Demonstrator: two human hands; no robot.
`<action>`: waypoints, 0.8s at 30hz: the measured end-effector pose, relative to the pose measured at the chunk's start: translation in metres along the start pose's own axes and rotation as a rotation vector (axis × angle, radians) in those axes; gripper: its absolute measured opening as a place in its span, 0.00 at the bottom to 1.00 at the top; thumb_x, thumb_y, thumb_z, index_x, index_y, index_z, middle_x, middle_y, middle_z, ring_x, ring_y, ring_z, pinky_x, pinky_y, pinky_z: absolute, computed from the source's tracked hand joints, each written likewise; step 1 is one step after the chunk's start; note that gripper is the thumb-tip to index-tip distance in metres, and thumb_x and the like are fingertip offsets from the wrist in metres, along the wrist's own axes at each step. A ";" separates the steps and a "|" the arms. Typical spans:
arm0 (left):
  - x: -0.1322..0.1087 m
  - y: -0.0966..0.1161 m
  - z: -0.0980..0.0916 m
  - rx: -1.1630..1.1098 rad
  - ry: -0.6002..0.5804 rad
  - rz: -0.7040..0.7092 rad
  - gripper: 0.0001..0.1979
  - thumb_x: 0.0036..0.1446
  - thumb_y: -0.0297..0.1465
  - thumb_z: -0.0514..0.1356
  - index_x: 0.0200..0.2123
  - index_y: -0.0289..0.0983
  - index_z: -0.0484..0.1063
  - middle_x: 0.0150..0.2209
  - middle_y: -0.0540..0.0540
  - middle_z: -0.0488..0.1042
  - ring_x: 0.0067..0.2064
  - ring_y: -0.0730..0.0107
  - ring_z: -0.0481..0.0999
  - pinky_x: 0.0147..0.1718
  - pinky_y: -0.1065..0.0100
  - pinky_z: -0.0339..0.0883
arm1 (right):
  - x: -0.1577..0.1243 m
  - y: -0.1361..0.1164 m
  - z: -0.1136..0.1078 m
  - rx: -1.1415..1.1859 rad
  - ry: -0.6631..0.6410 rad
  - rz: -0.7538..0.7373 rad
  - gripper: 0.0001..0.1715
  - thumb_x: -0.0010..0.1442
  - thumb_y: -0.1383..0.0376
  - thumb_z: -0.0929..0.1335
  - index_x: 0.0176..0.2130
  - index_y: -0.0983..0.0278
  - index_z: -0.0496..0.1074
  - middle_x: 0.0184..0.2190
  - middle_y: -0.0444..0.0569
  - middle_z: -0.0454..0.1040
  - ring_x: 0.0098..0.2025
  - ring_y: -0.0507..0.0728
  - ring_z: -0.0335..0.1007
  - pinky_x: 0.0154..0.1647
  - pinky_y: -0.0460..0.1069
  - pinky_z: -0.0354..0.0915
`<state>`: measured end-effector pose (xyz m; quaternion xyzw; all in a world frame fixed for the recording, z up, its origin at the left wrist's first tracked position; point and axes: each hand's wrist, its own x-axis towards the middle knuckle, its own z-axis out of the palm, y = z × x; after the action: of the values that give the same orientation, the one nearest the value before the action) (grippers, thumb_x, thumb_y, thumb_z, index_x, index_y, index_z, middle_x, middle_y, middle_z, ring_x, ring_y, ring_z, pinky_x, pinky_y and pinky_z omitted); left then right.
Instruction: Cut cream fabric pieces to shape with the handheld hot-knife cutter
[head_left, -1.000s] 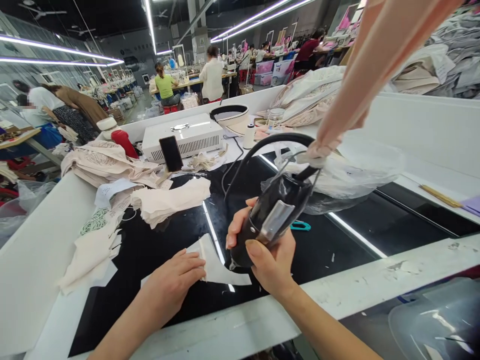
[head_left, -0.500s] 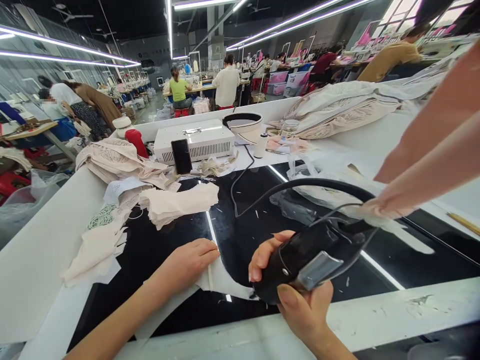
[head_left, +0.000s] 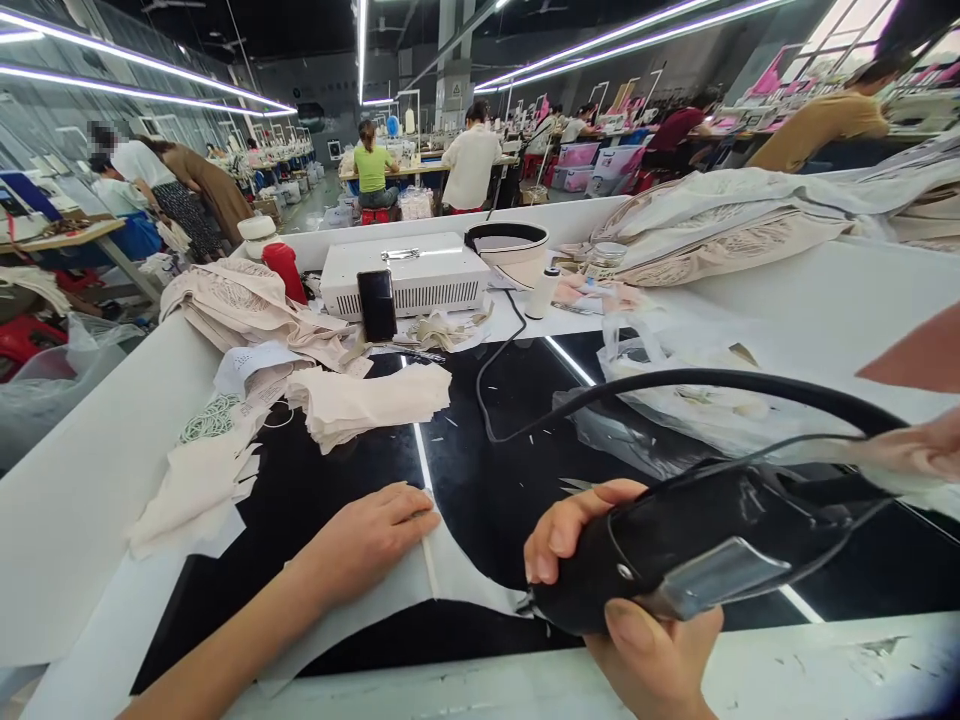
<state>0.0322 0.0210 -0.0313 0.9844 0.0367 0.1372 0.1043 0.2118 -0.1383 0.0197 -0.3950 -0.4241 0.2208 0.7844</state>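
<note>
Offcuts (head_left: 196, 478) of cream cloth lie loose at the left edge of the black counter (head_left: 330, 490). Left hand (head_left: 367, 540) lies open, palm down, fingers extended together, pressing a white fabric piece (head_left: 457, 575) flat on the counter. Right hand (head_left: 645, 655) is closed around a black handheld tool (head_left: 697, 555), thumb on the near side, fingers curled over the far side. Tool nose meets the fabric's right edge, possibly touching. Black cable (head_left: 675, 378) arcs away behind the tool.
</note>
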 end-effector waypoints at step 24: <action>-0.003 0.003 0.003 -0.074 -0.004 -0.037 0.17 0.72 0.23 0.49 0.57 0.33 0.71 0.55 0.36 0.75 0.56 0.56 0.77 0.55 0.58 0.75 | 0.058 0.064 0.049 0.141 0.024 -0.073 0.20 0.61 0.59 0.75 0.50 0.55 0.68 0.32 0.39 0.74 0.25 0.50 0.70 0.26 0.47 0.69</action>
<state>0.0304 0.0168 -0.0343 0.9793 0.0493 0.1345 0.1432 0.2016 -0.0398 0.0132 -0.3255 -0.4124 0.2166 0.8228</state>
